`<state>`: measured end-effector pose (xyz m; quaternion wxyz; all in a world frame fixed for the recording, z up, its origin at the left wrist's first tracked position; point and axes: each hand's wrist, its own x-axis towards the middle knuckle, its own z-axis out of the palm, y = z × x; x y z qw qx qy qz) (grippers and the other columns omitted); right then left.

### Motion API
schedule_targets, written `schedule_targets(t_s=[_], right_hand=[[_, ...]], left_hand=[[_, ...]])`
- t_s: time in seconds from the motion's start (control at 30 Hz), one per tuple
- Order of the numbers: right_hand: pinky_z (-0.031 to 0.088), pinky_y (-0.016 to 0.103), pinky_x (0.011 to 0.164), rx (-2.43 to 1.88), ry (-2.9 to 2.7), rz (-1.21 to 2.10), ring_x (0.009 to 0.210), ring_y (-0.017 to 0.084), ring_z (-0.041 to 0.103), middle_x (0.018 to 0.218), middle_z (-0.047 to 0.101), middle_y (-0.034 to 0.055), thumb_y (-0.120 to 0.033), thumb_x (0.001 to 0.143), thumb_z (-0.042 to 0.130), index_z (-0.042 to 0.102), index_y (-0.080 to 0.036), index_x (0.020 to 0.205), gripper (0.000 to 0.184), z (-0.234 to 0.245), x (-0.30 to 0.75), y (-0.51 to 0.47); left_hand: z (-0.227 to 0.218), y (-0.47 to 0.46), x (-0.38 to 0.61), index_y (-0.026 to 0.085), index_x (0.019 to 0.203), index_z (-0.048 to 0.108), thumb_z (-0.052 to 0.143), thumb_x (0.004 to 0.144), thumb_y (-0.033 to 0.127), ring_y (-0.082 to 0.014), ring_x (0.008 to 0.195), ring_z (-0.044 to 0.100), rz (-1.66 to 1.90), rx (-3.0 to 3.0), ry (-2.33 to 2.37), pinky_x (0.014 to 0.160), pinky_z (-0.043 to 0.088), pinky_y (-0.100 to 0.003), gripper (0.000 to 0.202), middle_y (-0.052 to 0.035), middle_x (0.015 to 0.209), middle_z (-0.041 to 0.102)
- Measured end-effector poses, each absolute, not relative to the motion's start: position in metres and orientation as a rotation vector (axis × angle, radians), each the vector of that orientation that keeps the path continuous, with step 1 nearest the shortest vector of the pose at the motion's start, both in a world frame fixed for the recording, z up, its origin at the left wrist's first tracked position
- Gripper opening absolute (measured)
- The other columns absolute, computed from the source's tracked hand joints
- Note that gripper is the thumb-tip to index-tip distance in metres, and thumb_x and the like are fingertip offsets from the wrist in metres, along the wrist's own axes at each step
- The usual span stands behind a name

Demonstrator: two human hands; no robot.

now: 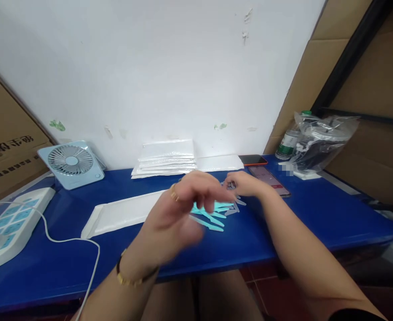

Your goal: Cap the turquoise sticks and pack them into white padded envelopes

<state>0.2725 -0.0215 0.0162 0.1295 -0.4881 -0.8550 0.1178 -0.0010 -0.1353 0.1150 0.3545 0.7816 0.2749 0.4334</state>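
My left hand [190, 207] is raised over the middle of the blue table, blurred by motion. Its thumb is apart from the curled fingers, with nothing visible between them. Partly behind it lies a small pile of flat turquoise plastic sticks [213, 218], each with a wider blade-like end. Just beyond, my right hand [241, 183] reaches down to some thin translucent greyish plastic pieces [233, 209]. Its fingertips are pinched together there, and what they hold is too small to make out. A long white padded envelope [119, 216] lies flat to the left, its right end hidden by my left hand.
A stack of white envelopes [166, 158] stands by the wall. Two phones [255, 159] lie at the back right, near a bottle [286, 145] and a clear plastic bag [323, 142]. On the left are a small fan [71, 162], a power strip [19, 214] and a white cable [98, 254].
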Motion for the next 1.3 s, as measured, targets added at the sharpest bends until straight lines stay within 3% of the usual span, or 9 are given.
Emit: schedule_targets(t_s=[0.07, 0.33, 0.47, 0.67, 0.83, 0.9, 1.03, 1.17, 1.3], right_hand=[[0.037, 0.022, 0.06, -1.438, -2.503, 0.321, 0.067, 0.014, 0.054, 0.078, 0.062, 0.002, -0.024, 0.066, 0.065, 0.069, -0.019, 0.075, 0.011, 0.014, 0.267, -0.022], [0.038, 0.021, 0.058, -1.44, -2.42, 0.4, 0.065, 0.013, 0.054, 0.078, 0.062, 0.0025, -0.016, 0.063, 0.059, 0.065, -0.018, 0.073, 0.011, 0.008, 0.253, -0.022], [0.039, 0.022, 0.058, -1.362, -2.3, 0.408, 0.064, 0.013, 0.053, 0.078, 0.061, 0.0028, -0.021, 0.07, 0.058, 0.065, -0.018, 0.077, 0.011, 0.009, 0.255, -0.019], [0.044, 0.025, 0.062, -1.306, -2.082, 0.488, 0.066, 0.013, 0.057, 0.081, 0.061, 0.0028, -0.026, 0.084, 0.044, 0.064, -0.02, 0.089, 0.022, 0.015, 0.271, -0.018], [0.047, 0.025, 0.061, -1.227, -1.957, 0.698, 0.062, 0.014, 0.063, 0.072, 0.061, -0.0029, -0.027, 0.083, 0.049, 0.05, -0.024, 0.107, 0.024, 0.016, 0.27, -0.022], [0.048, 0.026, 0.062, -1.219, -1.947, 0.713, 0.063, 0.014, 0.065, 0.073, 0.063, -0.0027, -0.027, 0.082, 0.052, 0.05, -0.024, 0.104, 0.022, 0.014, 0.266, -0.022], [0.049, 0.025, 0.061, -1.318, -1.965, 0.478, 0.064, 0.016, 0.066, 0.068, 0.067, 0.0005, -0.03, 0.081, 0.055, 0.062, -0.021, 0.084, 0.012, 0.009, 0.261, -0.019], [0.049, 0.027, 0.067, -1.333, -1.99, 0.118, 0.073, 0.018, 0.067, 0.078, 0.072, 0.0029, -0.028, 0.082, 0.055, 0.068, -0.021, 0.084, 0.015, 0.009, 0.259, -0.018], [0.048, 0.028, 0.078, -1.289, -2.061, 0.011, 0.088, 0.019, 0.065, 0.095, 0.072, 0.0043, -0.027, 0.085, 0.052, 0.069, -0.022, 0.09, 0.019, 0.011, 0.256, -0.02]], left_hand=[[0.102, -0.103, 0.006, 0.022, 0.104, 0.061, 0.045, 0.085, 0.047, -0.0176, 0.083, 0.056, 0.929, 2.176, 0.745, 0.072, 0.048, -0.032, 0.035, -0.0056, 0.098, 0.061], [0.011, -0.007, 0.019, 0.02, 0.095, 0.066, 0.056, 0.078, 0.041, -0.0211, 0.089, 0.058, 0.406, 2.553, 1.187, 0.072, 0.042, -0.028, 0.029, -0.0053, 0.096, 0.066], [-0.002, -0.003, 0.019, 0.022, 0.082, 0.067, 0.049, 0.082, 0.035, -0.0177, 0.077, 0.058, 0.453, 2.585, 1.193, 0.065, 0.038, -0.026, 0.022, -0.0025, 0.085, 0.067], [-0.005, 0.006, 0.0, 0.02, 0.083, 0.064, 0.046, 0.083, 0.035, -0.0164, 0.073, 0.056, 0.58, 2.405, 1.265, 0.061, 0.037, -0.025, 0.024, -0.0018, 0.079, 0.064], [-0.003, 0.01, -0.012, 0.019, 0.08, 0.061, 0.04, 0.085, 0.039, -0.0149, 0.068, 0.054, 0.702, 2.257, 1.208, 0.062, 0.038, -0.025, 0.029, -0.0005, 0.076, 0.063], [0.0, 0.01, -0.013, 0.019, 0.079, 0.06, 0.038, 0.085, 0.04, -0.0146, 0.069, 0.054, 0.732, 2.203, 1.188, 0.064, 0.039, -0.025, 0.03, -0.0001, 0.077, 0.063], [0.004, 0.011, -0.012, 0.018, 0.077, 0.059, 0.038, 0.084, 0.041, -0.0157, 0.073, 0.054, 0.742, 2.125, 1.2, 0.067, 0.039, -0.025, 0.032, -0.0015, 0.079, 0.064], [0.006, 0.009, -0.011, 0.017, 0.077, 0.059, 0.039, 0.082, 0.043, -0.0137, 0.067, 0.051, 0.694, 2.046, 1.22, 0.061, 0.037, -0.025, 0.033, -0.0023, 0.085, 0.066], [0.009, 0.006, -0.011, 0.016, 0.081, 0.061, 0.04, 0.081, 0.043, -0.012, 0.06, 0.047, 0.656, 2.004, 1.25, 0.058, 0.035, -0.025, 0.034, -0.0021, 0.085, 0.067]])
